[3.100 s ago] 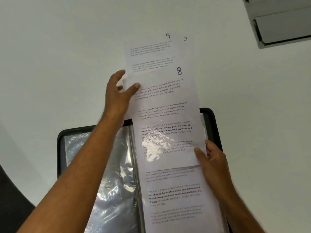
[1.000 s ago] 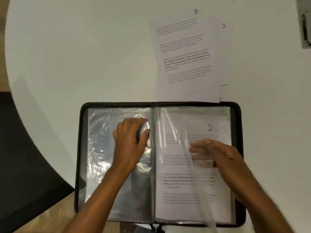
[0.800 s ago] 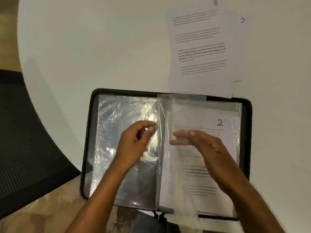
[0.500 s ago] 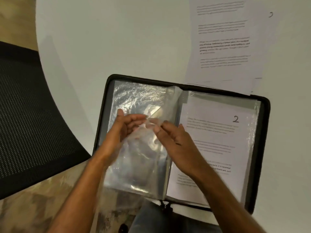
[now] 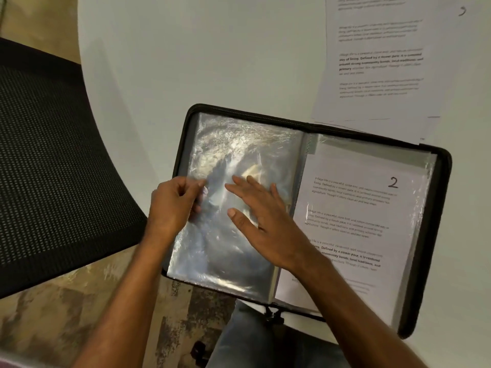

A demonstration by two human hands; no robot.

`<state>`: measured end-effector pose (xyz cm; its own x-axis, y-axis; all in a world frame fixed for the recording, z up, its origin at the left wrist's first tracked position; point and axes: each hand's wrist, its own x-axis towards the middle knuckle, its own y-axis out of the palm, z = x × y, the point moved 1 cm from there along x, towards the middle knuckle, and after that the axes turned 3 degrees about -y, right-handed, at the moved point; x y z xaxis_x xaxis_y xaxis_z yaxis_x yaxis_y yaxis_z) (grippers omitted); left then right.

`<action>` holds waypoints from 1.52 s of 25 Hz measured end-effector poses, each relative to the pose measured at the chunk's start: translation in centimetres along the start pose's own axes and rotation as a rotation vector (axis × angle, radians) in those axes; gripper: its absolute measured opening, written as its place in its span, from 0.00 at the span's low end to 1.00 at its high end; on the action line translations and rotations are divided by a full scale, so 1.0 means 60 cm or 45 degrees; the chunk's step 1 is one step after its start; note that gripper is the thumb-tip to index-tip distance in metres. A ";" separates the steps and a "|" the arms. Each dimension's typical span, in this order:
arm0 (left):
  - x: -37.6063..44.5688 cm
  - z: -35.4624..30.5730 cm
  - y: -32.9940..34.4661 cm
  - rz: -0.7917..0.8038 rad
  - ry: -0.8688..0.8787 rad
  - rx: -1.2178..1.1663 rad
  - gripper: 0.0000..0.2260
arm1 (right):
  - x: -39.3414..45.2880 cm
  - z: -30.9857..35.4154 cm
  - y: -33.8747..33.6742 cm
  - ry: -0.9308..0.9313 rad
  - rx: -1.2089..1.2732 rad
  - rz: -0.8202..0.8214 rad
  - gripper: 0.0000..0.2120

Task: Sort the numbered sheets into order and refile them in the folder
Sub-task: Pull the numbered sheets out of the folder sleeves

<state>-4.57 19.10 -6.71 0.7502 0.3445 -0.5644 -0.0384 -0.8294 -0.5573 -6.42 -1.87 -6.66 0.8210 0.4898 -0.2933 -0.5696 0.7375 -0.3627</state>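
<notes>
The folder [image 5: 442,213] lies open on the white table [image 5: 212,54], its near edge hanging over the table's rim above the person's lap. The left hand [image 5: 172,205] sits on the left page, fingers curled with the thumb and fingertips pinching the edge of a clear plastic sleeve [image 5: 239,144]. Just right of it, the right hand [image 5: 263,221] lies flat on the same sleeve, fingers straight and spread, pressing it down and gripping nothing. To the right of that hand, past the spine, a sheet marked 2 [image 5: 372,208] sits inside the sleeve on the right page; the right forearm crosses its lower corner. Beyond the hands, past the folder's far edge, a loose stack of sheets [image 5: 377,62] rests on the table, its near edge touching or slightly under the folder. A black mesh chair [image 5: 53,155] stands left of the left hand.
</notes>
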 end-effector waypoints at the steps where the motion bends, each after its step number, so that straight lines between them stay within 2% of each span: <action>1: 0.000 0.001 0.002 -0.061 -0.002 0.052 0.14 | -0.003 -0.005 -0.006 -0.024 0.033 -0.040 0.23; 4: -0.002 0.004 0.011 -0.152 -0.008 0.138 0.13 | -0.022 -0.038 -0.047 0.037 0.038 -0.311 0.21; 7: -0.003 0.010 0.018 -0.254 0.017 0.254 0.09 | -0.054 -0.091 -0.098 0.161 -0.179 -0.572 0.23; 9: -0.006 0.007 0.023 -0.341 0.050 0.300 0.03 | -0.083 -0.123 -0.136 0.239 -0.276 -0.685 0.25; 13: -0.021 -0.005 0.052 -0.478 0.171 0.564 0.24 | -0.139 -0.189 -0.204 0.355 -0.516 -0.838 0.33; 15: -0.030 -0.028 0.080 -0.393 0.301 0.632 0.24 | -0.155 -0.217 -0.222 0.514 -0.686 -0.781 0.38; 17: -0.040 -0.053 0.120 -0.227 0.446 0.599 0.21 | -0.161 -0.232 -0.222 0.600 -0.811 -0.746 0.38; 21: -0.046 -0.113 0.196 0.013 0.695 0.534 0.18 | -0.159 -0.230 -0.209 0.541 -0.919 -0.836 0.28; 25: -0.028 -0.183 0.250 0.155 0.872 0.631 0.22 | -0.163 -0.226 -0.207 0.402 -0.931 -0.936 0.19; 28: -0.004 -0.230 0.272 0.203 1.029 0.747 0.19 | -0.179 -0.203 -0.204 0.263 -0.721 -1.023 0.18; 31: 0.008 -0.268 0.283 0.294 1.041 0.842 0.12 | -0.197 -0.174 -0.201 0.189 -0.357 -1.087 0.20; 35: 0.009 -0.282 0.280 0.449 0.993 0.736 0.16 | -0.209 -0.153 -0.211 0.318 0.129 -1.226 0.28; 38: 0.021 -0.290 0.270 0.558 0.980 0.710 0.20 | -0.209 -0.157 -0.212 0.426 0.420 -1.281 0.19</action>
<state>7.25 -1.55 -5.83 0.8073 -0.4724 -0.3537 -0.5605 -0.4264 -0.7099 -9.85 -21.76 -6.69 0.8229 -0.5152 -0.2395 0.4295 0.8401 -0.3313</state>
